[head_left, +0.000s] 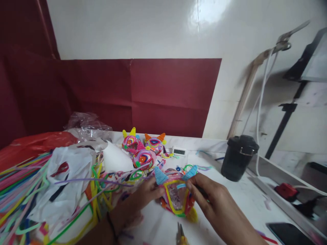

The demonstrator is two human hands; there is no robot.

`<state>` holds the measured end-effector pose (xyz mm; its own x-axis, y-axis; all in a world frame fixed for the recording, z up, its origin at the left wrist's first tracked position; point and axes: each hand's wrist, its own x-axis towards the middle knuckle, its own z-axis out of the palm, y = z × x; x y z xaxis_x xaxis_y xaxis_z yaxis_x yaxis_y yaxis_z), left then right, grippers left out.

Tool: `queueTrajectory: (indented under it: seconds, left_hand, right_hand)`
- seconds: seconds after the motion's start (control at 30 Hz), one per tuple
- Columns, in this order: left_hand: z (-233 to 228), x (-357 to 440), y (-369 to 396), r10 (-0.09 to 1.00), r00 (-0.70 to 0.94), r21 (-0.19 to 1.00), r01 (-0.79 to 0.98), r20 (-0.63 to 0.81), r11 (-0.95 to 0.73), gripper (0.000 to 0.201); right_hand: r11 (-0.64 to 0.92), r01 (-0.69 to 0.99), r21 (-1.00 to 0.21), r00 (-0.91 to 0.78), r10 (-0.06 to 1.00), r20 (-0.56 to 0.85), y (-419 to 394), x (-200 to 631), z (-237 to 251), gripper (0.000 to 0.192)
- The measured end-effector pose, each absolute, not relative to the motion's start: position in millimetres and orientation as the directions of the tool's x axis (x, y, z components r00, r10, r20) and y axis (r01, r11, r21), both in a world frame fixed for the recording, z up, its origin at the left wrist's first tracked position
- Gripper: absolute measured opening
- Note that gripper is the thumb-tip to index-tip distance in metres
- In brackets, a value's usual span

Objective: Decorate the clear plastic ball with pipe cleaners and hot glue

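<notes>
Both my hands hold one pipe-cleaner mask (176,194) upright over the white table (245,200). It has two blue pointed ears, a yellow outline and a pink body. My left hand (139,199) grips its left edge. My right hand (214,200) pinches its right side just below the right blue ear. Behind it lie three finished masks (143,149) with bright spiral eyes and yellow or orange horns.
A heap of coloured pipe cleaners (22,190) and white plastic bags (66,177) fills the left. Scissors (181,233) lie by the near edge. A black lidded cup (238,157), a small digital clock (178,151) and a phone (290,234) stand right.
</notes>
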<state>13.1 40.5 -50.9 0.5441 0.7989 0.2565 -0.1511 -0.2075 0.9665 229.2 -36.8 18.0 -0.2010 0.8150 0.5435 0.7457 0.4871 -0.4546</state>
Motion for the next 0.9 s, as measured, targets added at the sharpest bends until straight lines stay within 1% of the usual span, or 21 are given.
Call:
queueTrajectory:
  seconds: [0.17,0.3,0.43,0.53,0.6,0.73,0.9]
  left_hand:
    - [-69.3,13.3,52.6,0.747,0.624,0.972,-0.177,0.231,-0.153,0.060]
    - [-75.4,12.3,53.7,0.751,0.614,0.969,-0.192,0.241,-0.154,0.057]
    - [-78.0,14.3,53.5,0.731,0.627,0.962,-0.215,0.269,-0.170,0.055]
    - [-77.8,15.5,52.9,0.739,0.616,0.961,-0.197,0.274,-0.192,0.053]
    - [-76.5,15.8,52.1,0.750,0.608,0.965,-0.174,0.261,-0.196,0.054]
    - [-74.4,16.4,50.9,0.748,0.614,0.967,-0.180,0.252,-0.178,0.056]
    - [-75.4,17.9,50.9,0.743,0.622,0.968,-0.182,0.248,-0.171,0.055]
  right_hand:
    - [0.556,0.756,-0.347,-0.264,0.743,0.616,-35.1,225.5,11.2,0.024]
    - [0.598,0.747,-0.291,-0.313,0.702,0.639,-34.7,225.6,8.3,0.021]
    - [0.639,0.731,-0.237,-0.371,0.665,0.648,-31.8,223.6,8.2,0.021]
    - [0.672,0.714,-0.199,-0.407,0.629,0.662,-29.6,221.0,9.3,0.019]
    - [0.696,0.703,-0.145,-0.437,0.584,0.684,-28.2,220.1,7.8,0.017]
    - [0.715,0.699,-0.013,-0.450,0.453,0.770,-25.8,221.9,-3.1,0.015]
    - [0.698,0.714,0.051,-0.435,0.385,0.814,-25.9,223.7,-15.2,0.014]
